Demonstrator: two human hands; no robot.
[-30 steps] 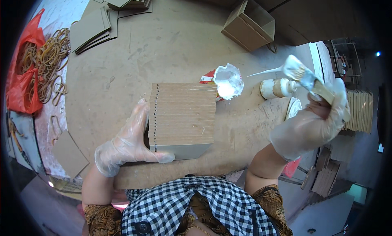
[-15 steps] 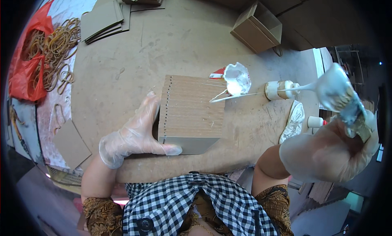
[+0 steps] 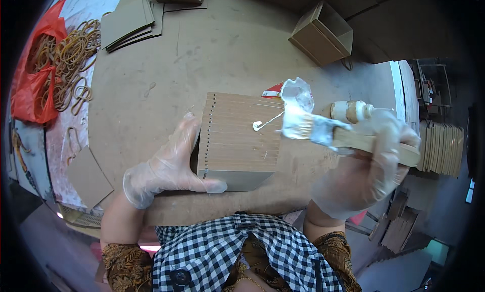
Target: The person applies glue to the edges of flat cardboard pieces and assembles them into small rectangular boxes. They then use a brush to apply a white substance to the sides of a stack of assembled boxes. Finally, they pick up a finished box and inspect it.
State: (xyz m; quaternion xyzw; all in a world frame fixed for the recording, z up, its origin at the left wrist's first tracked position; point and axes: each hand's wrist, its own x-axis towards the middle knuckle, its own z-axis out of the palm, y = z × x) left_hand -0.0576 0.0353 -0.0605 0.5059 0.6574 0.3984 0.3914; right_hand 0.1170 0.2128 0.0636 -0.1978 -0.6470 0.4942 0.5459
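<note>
Workbench (image 3: 166, 54) of brown board — rubber bands (image 3: 70, 54), cardboard stacks (image 3: 126, 21).

brown cardboard stack (image 3: 240, 140), white-glued brush (image 3: 303, 126)

A small cardboard-packaging workshop, seen from above a large brown worktable (image 3: 166, 54). Stacks of flat cut cardboard sheets (image 3: 129, 21) lie at the far edge, and a folded open cardboard box (image 3: 323, 34) sits near the far right corner. A pile of tan rubber bands (image 3: 70, 59) spills from a red plastic bag (image 3: 33, 90) on the left. More cardboard pieces stand in a row (image 3: 442, 148) to the right. A glue-smeared brush (image 3: 308, 128) hovers over a fanned stack of cardboard pieces (image 3: 242, 135).
</note>
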